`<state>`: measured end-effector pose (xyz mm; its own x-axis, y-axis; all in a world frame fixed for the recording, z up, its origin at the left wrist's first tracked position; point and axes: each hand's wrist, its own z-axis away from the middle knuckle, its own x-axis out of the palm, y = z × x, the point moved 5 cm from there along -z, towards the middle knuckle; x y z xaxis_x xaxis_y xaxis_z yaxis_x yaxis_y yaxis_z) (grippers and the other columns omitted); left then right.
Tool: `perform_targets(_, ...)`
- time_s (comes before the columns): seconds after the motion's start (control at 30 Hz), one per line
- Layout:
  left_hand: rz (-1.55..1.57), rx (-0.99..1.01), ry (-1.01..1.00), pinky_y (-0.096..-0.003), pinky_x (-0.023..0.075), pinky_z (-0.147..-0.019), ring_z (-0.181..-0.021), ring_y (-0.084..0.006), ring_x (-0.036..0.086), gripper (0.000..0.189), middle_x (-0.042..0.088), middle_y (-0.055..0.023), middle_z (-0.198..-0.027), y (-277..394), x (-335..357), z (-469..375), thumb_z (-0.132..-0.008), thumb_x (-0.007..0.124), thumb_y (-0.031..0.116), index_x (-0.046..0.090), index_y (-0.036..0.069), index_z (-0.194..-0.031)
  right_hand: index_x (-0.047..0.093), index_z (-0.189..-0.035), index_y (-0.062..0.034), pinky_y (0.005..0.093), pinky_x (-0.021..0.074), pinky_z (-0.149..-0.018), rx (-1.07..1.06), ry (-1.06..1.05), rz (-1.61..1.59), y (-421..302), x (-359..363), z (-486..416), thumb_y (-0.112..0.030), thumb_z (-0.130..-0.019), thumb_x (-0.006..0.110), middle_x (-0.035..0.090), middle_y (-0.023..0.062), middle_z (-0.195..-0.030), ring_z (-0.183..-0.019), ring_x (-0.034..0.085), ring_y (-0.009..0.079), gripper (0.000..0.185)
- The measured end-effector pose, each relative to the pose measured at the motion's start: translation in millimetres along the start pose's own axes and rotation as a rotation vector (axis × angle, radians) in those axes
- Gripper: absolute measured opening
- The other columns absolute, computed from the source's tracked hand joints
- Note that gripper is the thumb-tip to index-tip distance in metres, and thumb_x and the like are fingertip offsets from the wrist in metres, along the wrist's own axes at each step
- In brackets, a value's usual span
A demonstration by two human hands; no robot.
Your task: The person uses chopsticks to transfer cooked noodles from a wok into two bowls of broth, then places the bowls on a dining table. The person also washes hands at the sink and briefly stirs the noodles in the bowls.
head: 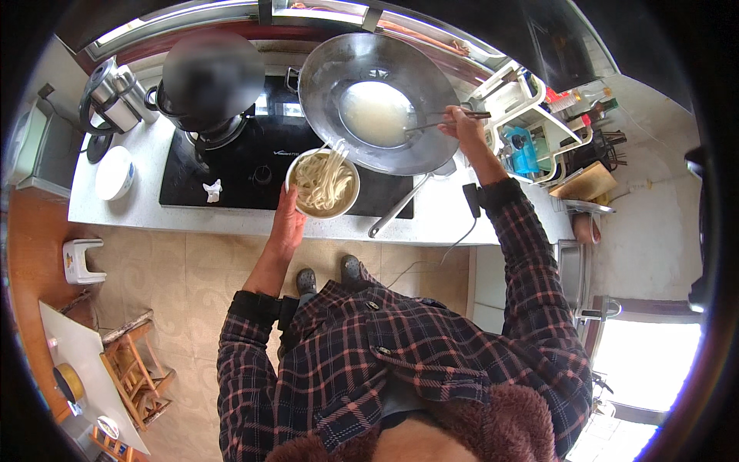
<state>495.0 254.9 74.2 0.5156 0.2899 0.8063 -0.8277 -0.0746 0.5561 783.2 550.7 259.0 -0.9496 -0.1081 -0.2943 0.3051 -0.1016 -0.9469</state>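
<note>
My left hand [290, 216] grips the side of a white bowl [354, 199] filled with pale noodles [323, 183]. Some strands drape over the bowl's far rim, towards the wok. My right hand [463, 126] holds a pair of dark chopsticks [430, 120], their tips down inside a large steel wok [323, 75]. Cloudy, pale liquid [378, 118] fills the wok's bottom. The bowl is just in front of the wok's near left rim, above the black glass cooktop [231, 179].
A ladle or spatula handle [398, 209] lies along the counter's front. On the left are a dark pot [173, 112], steel kettle [109, 104], white bowl [114, 173] and crumpled tissue [213, 190]. A white rack [534, 124] with bottles stands on the right. A cable [462, 238] hangs off the counter.
</note>
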Motion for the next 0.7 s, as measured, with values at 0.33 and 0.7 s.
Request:
perform_targets(0.33, -0.031, 0.027, 0.043, -0.0395, 0.0302, -0.11, -0.129, -0.017, 0.044, 0.058, 0.049, -0.0027, -0.139, 5.6, 5.3, 0.3, -0.094, 0.054, 0.046, 0.042, 0.011, -0.139, 0.059, -0.095, 0.0058, 0.0327, 0.0589, -0.068, 0.237, -0.119, -0.422, 46.0, 95.5, -26.5, -0.016, -0.095, 0.052, 0.064, 0.0184, -0.088, -0.079, 0.068, 0.0296, 0.023)
perform_targets(0.7, -0.022, 0.014, 0.048, -0.0434, 0.0271, -0.111, -0.131, -0.0173, 0.041, 0.058, 0.048, -0.0018, -0.14, 9.1, 6.9, 0.7, -0.093, 0.056, 0.047, 0.041, 0.014, -0.139, 0.057, -0.093, 0.0045, 0.03, 0.0575, -0.06, 0.387, -0.366, -0.641, 17.5, 99.8, 82.2, -0.018, -0.098, 0.047, 0.064, 0.0173, -0.082, -0.071, 0.068, 0.0278, 0.025)
